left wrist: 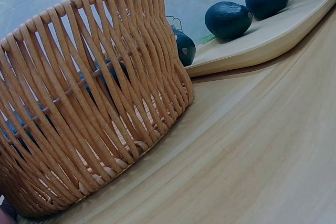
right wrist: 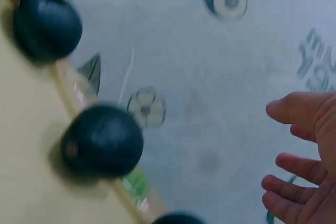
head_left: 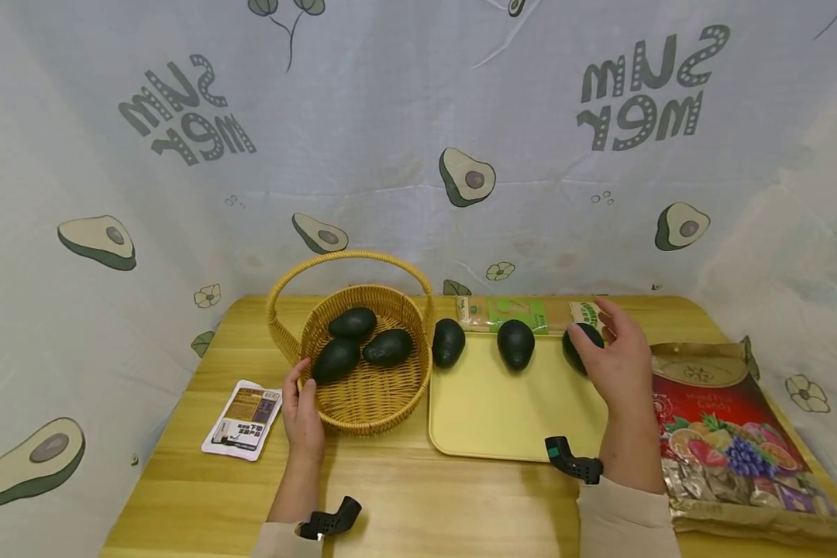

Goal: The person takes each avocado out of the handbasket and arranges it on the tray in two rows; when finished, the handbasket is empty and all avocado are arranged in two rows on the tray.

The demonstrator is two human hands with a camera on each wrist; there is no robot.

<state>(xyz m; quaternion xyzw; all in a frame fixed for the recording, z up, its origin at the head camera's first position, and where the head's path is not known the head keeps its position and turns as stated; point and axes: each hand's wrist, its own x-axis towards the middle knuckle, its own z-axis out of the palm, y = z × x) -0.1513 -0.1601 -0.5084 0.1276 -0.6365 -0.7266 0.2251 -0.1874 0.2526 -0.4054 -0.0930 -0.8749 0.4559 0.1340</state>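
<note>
Left hand [head_left: 303,418]: placed at the near-left side of the yellow wicker basket [head_left: 373,424], thumb and fingertips by the rim; whether the fingers are curled round it cannot be told.
Right hand [head_left: 621,360]: held at the far right corner of the yellow tray [head_left: 516,415], thumb and fingers spread apart, nothing gripped; the right avocado [head_left: 573,356] is partly covered by the thumb in the head view.
Hands, spacing: set well apart, one at the basket, one at the tray.
Tray avocados: three lined up along the tray's far edge; right one by the hand, middle avocado [head_left: 515,346] and left avocado [head_left: 449,343] untouched, the latter just beside the basket.
Basket avocados: three inside, one at the back [head_left: 352,322], one at front left [head_left: 336,361], one to the right [head_left: 388,348].
Basket: stood upright left of the tray, handle raised.
Long packet [head_left: 516,312]: laid behind the tray, near the far edge of the tabletop [head_left: 418,504].
White pouch [head_left: 242,420]: laid flat left of the basket, toward the tabletop's left edge.
Candy bag [head_left: 739,434]: red and gold, laid along the tabletop's right edge.
Backdrop cloth [head_left: 390,116]: hung beyond the far edge, printed with avocados.
</note>
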